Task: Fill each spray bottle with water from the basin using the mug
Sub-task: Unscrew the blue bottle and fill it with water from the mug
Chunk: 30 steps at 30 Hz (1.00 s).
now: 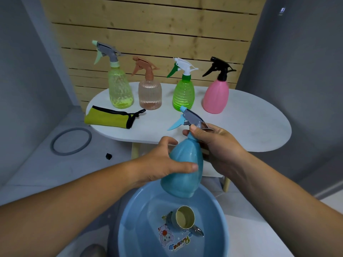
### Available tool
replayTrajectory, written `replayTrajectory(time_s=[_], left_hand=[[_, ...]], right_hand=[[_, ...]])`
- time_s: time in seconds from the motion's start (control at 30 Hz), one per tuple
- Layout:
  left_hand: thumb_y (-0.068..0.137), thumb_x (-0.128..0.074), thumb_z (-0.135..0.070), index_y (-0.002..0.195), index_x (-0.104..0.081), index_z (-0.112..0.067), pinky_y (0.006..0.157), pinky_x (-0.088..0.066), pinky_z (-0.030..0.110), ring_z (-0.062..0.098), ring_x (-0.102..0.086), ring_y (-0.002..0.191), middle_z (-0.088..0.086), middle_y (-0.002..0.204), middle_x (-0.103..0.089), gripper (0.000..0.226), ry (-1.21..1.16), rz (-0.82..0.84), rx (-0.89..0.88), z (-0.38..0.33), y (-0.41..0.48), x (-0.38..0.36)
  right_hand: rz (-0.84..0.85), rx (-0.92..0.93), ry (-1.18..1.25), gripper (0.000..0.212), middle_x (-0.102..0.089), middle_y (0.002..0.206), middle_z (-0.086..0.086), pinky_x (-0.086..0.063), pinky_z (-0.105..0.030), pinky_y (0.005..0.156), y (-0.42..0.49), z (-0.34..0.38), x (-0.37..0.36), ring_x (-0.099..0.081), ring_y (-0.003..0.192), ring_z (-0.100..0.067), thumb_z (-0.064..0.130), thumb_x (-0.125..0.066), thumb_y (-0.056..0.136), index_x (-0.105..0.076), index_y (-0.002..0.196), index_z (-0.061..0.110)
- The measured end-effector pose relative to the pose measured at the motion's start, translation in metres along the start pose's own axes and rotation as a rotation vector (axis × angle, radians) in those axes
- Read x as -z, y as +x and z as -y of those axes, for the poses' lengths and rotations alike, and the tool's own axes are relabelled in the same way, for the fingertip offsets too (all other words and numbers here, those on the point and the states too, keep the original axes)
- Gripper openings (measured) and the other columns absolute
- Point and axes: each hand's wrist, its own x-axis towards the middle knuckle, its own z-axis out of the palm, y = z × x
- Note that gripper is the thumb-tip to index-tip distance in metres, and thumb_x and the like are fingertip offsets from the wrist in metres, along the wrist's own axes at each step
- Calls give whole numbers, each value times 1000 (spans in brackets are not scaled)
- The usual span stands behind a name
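The basin [137,216] (its near rim) is cut off by the bottom edge.

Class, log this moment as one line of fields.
hands: left hand holds blue spray bottle body, right hand grips its neck | bottle: tilted over basin | mug: on its side in basin

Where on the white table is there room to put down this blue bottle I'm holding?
The biggest bare patch is the table's right end, past the pink bottle. A smaller one lies at the front, between the pouch and the green bottle. The back, from the yellow bottle to the pink one, is crowded.
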Motion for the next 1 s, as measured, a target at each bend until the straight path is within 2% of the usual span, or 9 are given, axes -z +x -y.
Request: replayTrajectory(time_s=[0.13,0.27,0.37,0.43,0.53,0.63,0.77,0.87,1.0], left_hand=[[47,-86,-51,128,-50,-25,96,-59,45,22,-73,106,6,121,-69,92,-100,24,2,3,0,1],[43,-96,-57,124,-55,-28,93,-61,45,20,-73,106,1,119,-71,95,-9,10,-6,4,2,-5],[54,-94,-41,127,-57,-30,96,-59,46,18,-73,106,-1,119,-73,83,-83,-2,-22,5,5,-2],[51,-90,-41,129,-54,-29,99,-58,46,19,-72,108,1,123,-70,87,-135,-2,-24,5,4,-1],[45,-92,-52,129,-53,-28,98,-58,43,18,-71,110,1,122,-71,95,-115,37,-25,4,2,-5],[42,-96,-57,126,-48,-33,95,-60,43,17,-70,110,-1,123,-66,100,8,-5,-28,4,4,-8],[52,-91,-44,130,-44,-31,98,-58,44,18,-69,109,-1,124,-63,92,-65,-11,-5,5,6,0],[50,-87,-44,129,-51,-26,99,-58,46,23,-71,110,5,124,-67,89,-163,68,-25,7,5,1],[47,-90,-57,129,-45,-31,95,-60,41,16,-71,109,-1,122,-68,98,-88,72,-26,4,3,-8]], right_hand=[[-5,-5,-8,17,-76,105,0,-50,-34,86,0,-2,-1,-66,87,-18,27,-69,89,-70,105,21],[-5,-1,-22,17,-76,105,0,-51,-29,78,0,-4,-4,-66,85,-16,28,-70,89,-71,104,19],[-15,8,-13,16,-76,105,-2,-51,-33,87,2,-4,-2,-67,90,-19,26,-70,89,-71,103,19],[-11,8,5,16,-76,105,-3,-52,-36,92,3,-4,-1,-67,92,-20,25,-69,90,-70,105,19],[-1,12,34,21,-75,106,-5,-58,-30,80,3,-5,-3,-68,91,-19,23,-69,90,-70,109,15],[0,15,23,21,-75,106,-4,-56,-24,69,2,-5,-3,-68,89,-17,24,-69,90,-70,110,16],[1,0,11,19,-75,107,-3,-52,-37,93,4,-3,3,-67,93,-20,25,-68,90,-69,108,18],[12,-13,23,22,-75,108,-3,-51,-41,98,5,-4,3,-67,94,-21,25,-68,90,-69,110,17],[4,-20,25,22,-75,108,-4,-51,-46,100,5,-5,1,-67,95,-24,25,-70,89,-70,109,16]])
